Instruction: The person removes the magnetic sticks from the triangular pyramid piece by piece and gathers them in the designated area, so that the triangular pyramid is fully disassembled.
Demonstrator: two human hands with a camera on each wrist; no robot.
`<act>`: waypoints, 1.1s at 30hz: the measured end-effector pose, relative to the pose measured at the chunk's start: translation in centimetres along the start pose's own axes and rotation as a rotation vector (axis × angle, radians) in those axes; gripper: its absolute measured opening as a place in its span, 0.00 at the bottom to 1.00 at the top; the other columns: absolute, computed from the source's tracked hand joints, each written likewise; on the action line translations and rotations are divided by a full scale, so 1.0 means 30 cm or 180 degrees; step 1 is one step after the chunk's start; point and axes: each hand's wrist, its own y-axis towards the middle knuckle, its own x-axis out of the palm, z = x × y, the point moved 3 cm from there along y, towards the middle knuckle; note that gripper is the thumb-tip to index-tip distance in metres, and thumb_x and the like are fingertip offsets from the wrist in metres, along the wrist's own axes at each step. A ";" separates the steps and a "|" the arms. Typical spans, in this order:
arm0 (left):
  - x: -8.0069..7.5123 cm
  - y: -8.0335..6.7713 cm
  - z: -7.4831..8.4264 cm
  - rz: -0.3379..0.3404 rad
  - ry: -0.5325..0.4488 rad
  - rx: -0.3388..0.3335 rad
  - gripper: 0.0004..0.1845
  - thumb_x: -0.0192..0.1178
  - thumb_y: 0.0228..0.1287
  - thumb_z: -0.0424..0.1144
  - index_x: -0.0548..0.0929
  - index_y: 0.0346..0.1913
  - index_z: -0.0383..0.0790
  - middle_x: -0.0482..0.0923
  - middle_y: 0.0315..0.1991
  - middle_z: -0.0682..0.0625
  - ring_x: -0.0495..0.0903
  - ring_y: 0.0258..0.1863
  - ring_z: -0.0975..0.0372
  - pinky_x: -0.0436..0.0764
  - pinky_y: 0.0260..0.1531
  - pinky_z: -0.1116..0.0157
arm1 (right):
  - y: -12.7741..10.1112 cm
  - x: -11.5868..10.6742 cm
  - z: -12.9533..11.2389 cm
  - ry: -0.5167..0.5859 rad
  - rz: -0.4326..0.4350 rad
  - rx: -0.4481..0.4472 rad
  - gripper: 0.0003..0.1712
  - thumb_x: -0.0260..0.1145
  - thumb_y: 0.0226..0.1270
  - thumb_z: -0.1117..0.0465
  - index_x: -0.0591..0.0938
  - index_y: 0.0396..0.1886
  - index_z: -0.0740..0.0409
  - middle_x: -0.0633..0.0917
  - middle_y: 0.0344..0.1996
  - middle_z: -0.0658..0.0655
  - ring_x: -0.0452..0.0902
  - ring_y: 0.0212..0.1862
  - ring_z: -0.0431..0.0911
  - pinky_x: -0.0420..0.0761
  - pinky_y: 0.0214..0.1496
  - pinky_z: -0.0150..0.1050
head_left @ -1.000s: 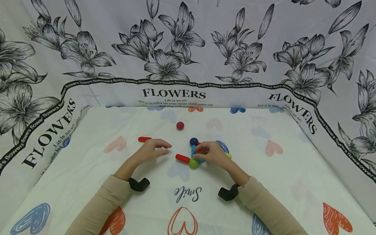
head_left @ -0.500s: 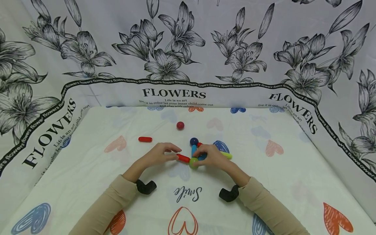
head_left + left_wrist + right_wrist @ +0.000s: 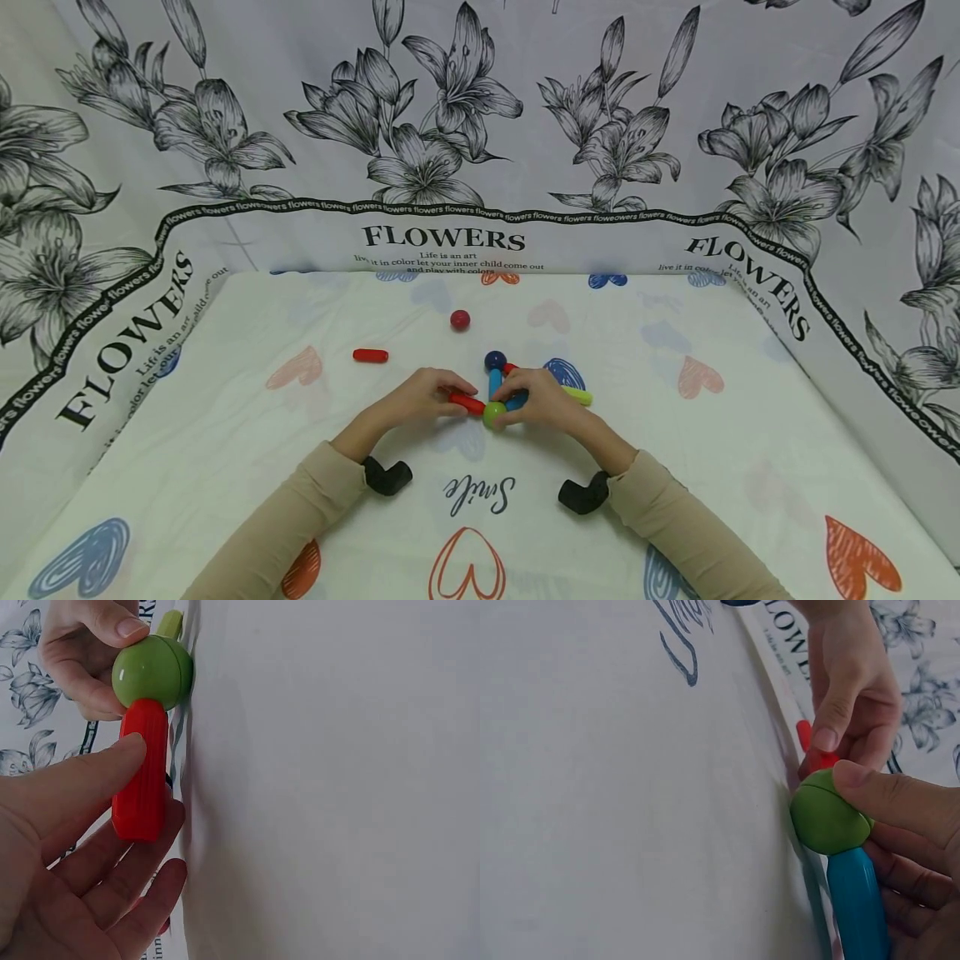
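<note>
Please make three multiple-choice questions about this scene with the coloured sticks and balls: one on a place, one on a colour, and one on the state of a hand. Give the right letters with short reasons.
1. Where does the loose red ball lie?
A. beyond the hands, alone on the cloth
B. inside the left hand
C. on the right sleeve

2. What colour is the ball that the red stick meets?
A. yellow
B. green
C. white

3. What does the left hand do?
A. lies flat, away from the toys
B. makes a fist around nothing
C. holds the red stick between thumb and fingers

Answers:
1 A: in the head view it sits apart, farther from the person than both hands.
2 B: the left wrist view shows the stick's end against a green ball.
3 C: the left wrist view shows the thumb on the stick and fingers under it.
</note>
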 end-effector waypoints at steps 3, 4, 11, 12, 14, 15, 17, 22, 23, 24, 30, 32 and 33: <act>0.002 0.003 0.004 -0.0012 0.0041 0.0017 0.15 0.66 0.59 0.36 0.85 0.50 0.38 0.86 0.48 0.45 0.80 0.44 0.60 0.80 0.48 0.70 | 0.002 -0.003 -0.001 -0.0032 0.0008 -0.0045 0.18 0.79 0.47 0.55 0.89 0.39 0.55 0.87 0.35 0.53 0.74 0.39 0.43 0.77 0.41 0.26; 0.003 0.004 0.006 -0.0014 0.0052 0.0020 0.15 0.66 0.60 0.36 0.85 0.50 0.39 0.86 0.48 0.45 0.79 0.44 0.60 0.79 0.47 0.70 | 0.003 -0.003 -0.001 -0.0042 0.0009 -0.0055 0.18 0.79 0.47 0.55 0.89 0.39 0.55 0.87 0.35 0.53 0.74 0.39 0.43 0.76 0.41 0.26; 0.004 0.005 0.014 -0.0006 0.0186 0.0128 0.13 0.66 0.60 0.35 0.86 0.47 0.39 0.87 0.43 0.45 0.79 0.40 0.63 0.79 0.44 0.72 | 0.007 -0.002 -0.001 -0.0076 -0.0024 -0.0104 0.18 0.78 0.48 0.55 0.89 0.40 0.56 0.86 0.34 0.53 0.73 0.38 0.42 0.75 0.40 0.25; 0.004 0.005 0.015 0.0001 0.0188 0.0141 0.12 0.66 0.59 0.35 0.86 0.47 0.39 0.87 0.43 0.45 0.79 0.39 0.63 0.79 0.44 0.72 | 0.008 -0.002 -0.001 -0.0080 -0.0031 -0.0110 0.18 0.78 0.48 0.55 0.88 0.40 0.56 0.85 0.34 0.53 0.73 0.38 0.42 0.74 0.40 0.25; 0.005 0.005 0.014 0.0015 0.0195 0.0169 0.12 0.66 0.59 0.35 0.86 0.46 0.38 0.87 0.42 0.45 0.78 0.38 0.64 0.79 0.43 0.72 | 0.008 -0.003 -0.002 -0.0082 -0.0043 -0.0142 0.18 0.78 0.48 0.55 0.88 0.40 0.56 0.85 0.33 0.53 0.73 0.38 0.42 0.74 0.40 0.26; 0.005 0.004 0.014 0.0020 0.0193 0.0179 0.12 0.66 0.59 0.35 0.86 0.46 0.38 0.87 0.41 0.45 0.78 0.38 0.65 0.79 0.43 0.72 | 0.007 -0.003 -0.003 -0.0083 -0.0052 -0.0162 0.18 0.78 0.48 0.55 0.88 0.40 0.57 0.85 0.33 0.54 0.73 0.38 0.42 0.74 0.40 0.26; 0.007 0.004 0.013 0.0029 0.0181 0.0203 0.12 0.66 0.59 0.35 0.86 0.46 0.38 0.87 0.41 0.45 0.78 0.37 0.65 0.79 0.42 0.72 | 0.007 -0.005 -0.004 -0.0089 -0.0057 -0.0199 0.18 0.78 0.49 0.56 0.88 0.40 0.57 0.85 0.33 0.54 0.73 0.38 0.42 0.74 0.40 0.26; 0.011 0.006 0.008 0.0016 0.0170 0.0227 0.12 0.66 0.59 0.37 0.86 0.46 0.39 0.87 0.41 0.46 0.77 0.37 0.66 0.78 0.41 0.73 | 0.002 -0.007 -0.007 -0.0106 -0.0069 -0.0203 0.18 0.77 0.50 0.55 0.88 0.41 0.57 0.85 0.33 0.55 0.73 0.38 0.42 0.74 0.40 0.26; 0.011 0.005 0.007 0.0012 0.0175 0.0222 0.12 0.66 0.59 0.37 0.86 0.46 0.39 0.87 0.41 0.46 0.76 0.37 0.66 0.78 0.41 0.73 | 0.001 -0.008 -0.008 -0.0107 -0.0071 -0.0191 0.19 0.77 0.50 0.55 0.88 0.41 0.57 0.85 0.34 0.55 0.73 0.38 0.41 0.74 0.41 0.25; 0.012 0.005 0.007 0.0009 0.0180 0.0219 0.12 0.66 0.60 0.37 0.86 0.46 0.39 0.87 0.41 0.46 0.76 0.37 0.66 0.77 0.41 0.73 | 0.000 -0.008 -0.008 -0.0111 -0.0073 -0.0184 0.19 0.77 0.50 0.55 0.88 0.41 0.58 0.85 0.34 0.55 0.73 0.38 0.41 0.74 0.41 0.25; 0.010 -0.005 0.011 -0.0041 0.0159 0.0158 0.12 0.65 0.60 0.37 0.86 0.47 0.38 0.87 0.42 0.45 0.77 0.38 0.65 0.78 0.43 0.75 | 0.000 -0.008 -0.006 -0.0114 -0.0078 -0.0178 0.18 0.77 0.50 0.55 0.88 0.41 0.57 0.85 0.34 0.54 0.72 0.38 0.41 0.74 0.41 0.25; 0.005 -0.012 0.012 -0.0048 0.0164 0.0152 0.12 0.65 0.61 0.37 0.86 0.47 0.38 0.87 0.43 0.45 0.78 0.39 0.64 0.79 0.44 0.74 | 0.000 -0.007 -0.004 -0.0114 -0.0078 -0.0178 0.18 0.77 0.50 0.55 0.88 0.42 0.57 0.85 0.34 0.54 0.72 0.38 0.41 0.74 0.41 0.25; 0.001 -0.017 0.012 -0.0034 0.0174 0.0141 0.12 0.65 0.61 0.36 0.86 0.47 0.38 0.87 0.43 0.45 0.79 0.40 0.63 0.79 0.45 0.73 | -0.001 -0.007 -0.002 -0.0104 -0.0079 -0.0167 0.18 0.77 0.50 0.56 0.88 0.42 0.57 0.85 0.35 0.54 0.72 0.38 0.41 0.74 0.42 0.25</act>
